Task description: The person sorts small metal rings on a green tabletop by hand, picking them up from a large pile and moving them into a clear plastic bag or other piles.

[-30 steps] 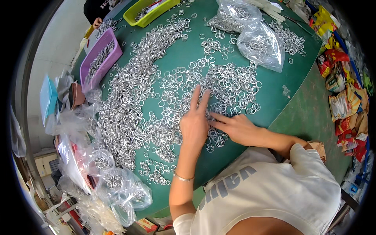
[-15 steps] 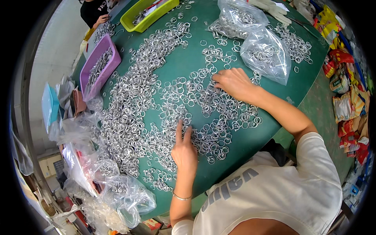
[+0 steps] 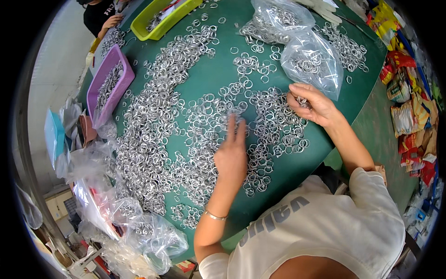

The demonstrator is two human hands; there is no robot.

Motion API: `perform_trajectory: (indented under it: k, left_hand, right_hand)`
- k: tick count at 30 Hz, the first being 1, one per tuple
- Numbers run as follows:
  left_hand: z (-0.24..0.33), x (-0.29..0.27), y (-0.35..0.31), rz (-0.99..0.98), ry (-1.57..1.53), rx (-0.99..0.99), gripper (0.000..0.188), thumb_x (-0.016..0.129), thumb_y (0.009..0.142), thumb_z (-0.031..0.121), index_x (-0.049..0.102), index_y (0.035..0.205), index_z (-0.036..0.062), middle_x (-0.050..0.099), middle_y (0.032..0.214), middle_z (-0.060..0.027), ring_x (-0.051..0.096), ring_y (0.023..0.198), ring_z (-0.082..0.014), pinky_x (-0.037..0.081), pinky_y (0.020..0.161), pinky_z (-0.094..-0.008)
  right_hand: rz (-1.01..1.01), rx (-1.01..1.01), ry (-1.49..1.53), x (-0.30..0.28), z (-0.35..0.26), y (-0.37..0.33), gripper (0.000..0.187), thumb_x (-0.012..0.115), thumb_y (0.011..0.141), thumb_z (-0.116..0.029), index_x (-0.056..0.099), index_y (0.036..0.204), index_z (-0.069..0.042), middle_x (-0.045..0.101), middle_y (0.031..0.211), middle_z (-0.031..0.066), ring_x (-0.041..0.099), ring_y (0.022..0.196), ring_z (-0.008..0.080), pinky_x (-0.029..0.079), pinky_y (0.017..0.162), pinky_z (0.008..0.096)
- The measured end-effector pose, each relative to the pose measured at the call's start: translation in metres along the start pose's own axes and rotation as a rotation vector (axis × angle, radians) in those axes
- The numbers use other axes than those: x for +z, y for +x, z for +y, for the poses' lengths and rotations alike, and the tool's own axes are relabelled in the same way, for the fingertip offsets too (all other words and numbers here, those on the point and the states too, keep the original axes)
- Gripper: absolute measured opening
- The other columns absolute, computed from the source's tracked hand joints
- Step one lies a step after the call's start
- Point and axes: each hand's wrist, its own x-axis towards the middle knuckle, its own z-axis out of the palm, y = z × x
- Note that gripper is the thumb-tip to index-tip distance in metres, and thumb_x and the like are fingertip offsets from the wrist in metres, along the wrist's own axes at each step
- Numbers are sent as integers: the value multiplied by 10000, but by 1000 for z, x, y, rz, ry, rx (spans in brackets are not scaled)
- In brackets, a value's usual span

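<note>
Heaps of silver metal rings (image 3: 144,153) spread over the green table (image 3: 204,79). My left hand (image 3: 231,156) is over the middle heap, index and middle fingers stretched out toward the rings, the tips blurred by motion. It holds nothing that I can see. To the right, my right hand (image 3: 315,105) is raised at the edge of the smaller heap (image 3: 274,116), palm partly turned up. Its fingers curl round a few metal rings (image 3: 303,101). A clear plastic bag (image 3: 316,60) with rings inside lies just beyond that hand.
A purple basket (image 3: 127,69) and a yellow-green basket (image 3: 158,35) hold more rings at the far left. Crumpled plastic bags (image 3: 158,237) cover the left edge. Across the table, another person's hand (image 3: 113,21) is beside rings. Colourful packages (image 3: 406,116) line the right side.
My right hand has lifted off the heap and moved right, now with rings in its fingers. My left hand has slid forward and to the right over the rings.
</note>
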Motion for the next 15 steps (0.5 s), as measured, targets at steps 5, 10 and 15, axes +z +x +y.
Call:
perform_trajectory:
  k: [5,10,15]
  left_hand:
    - [-26,-11,-25,19,-10,-109,533,530,635,-104,571,1139,67,471,1365,-53,602,543,-229,476,466,-314]
    - [-32,-22,-33,77,-70,-165,483,515,666,-113,592,1106,72,537,1272,-70,624,587,-245,489,491,-332]
    - [1,-26,-1,190,-266,-28,483,460,711,-147,614,1107,83,582,1197,-82,638,717,-266,502,590,-341]
  right_hand:
    - [412,-529,-1219,-10,19,-19,257,556,908,-158,534,1148,-69,519,547,46,486,428,164,405,430,339]
    - [286,-509,-1888,18,44,-22,542,543,674,-25,507,1213,23,571,544,132,591,491,287,448,439,408]
    - [63,-502,-1801,57,78,-24,385,504,782,-84,532,1158,-9,602,702,109,613,554,268,453,469,402]
